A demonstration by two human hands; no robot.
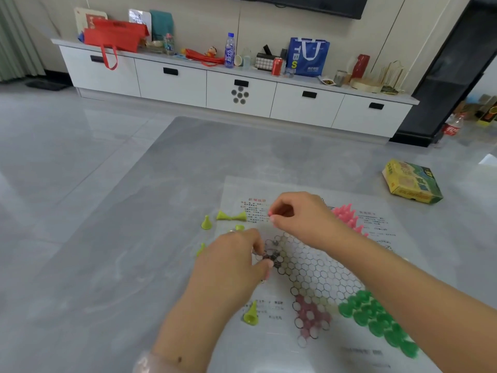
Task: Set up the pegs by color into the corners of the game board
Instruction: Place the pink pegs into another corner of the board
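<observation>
The game board [320,267], a thin sheet printed with a star of hexagonal cells, lies on the grey table. Pink pegs [347,215] crowd its upper right corner and green pegs [376,316] its lower right corner. Pale translucent pegs [310,312] stand in the bottom corner. Yellow-green pegs [231,216] lie scattered off the board's left side, with one more [251,313] near my left wrist. My left hand [234,262] pinches a dark peg [274,257] among a few at the left corner. My right hand [301,214] hovers above the board, fingers curled, its contents hidden.
A yellow and green game box [412,183] lies on the table at the far right. Beyond the table runs a long white cabinet [239,87] loaded with bags, bottles and cans. A bottle [451,127] stands on the floor at the right.
</observation>
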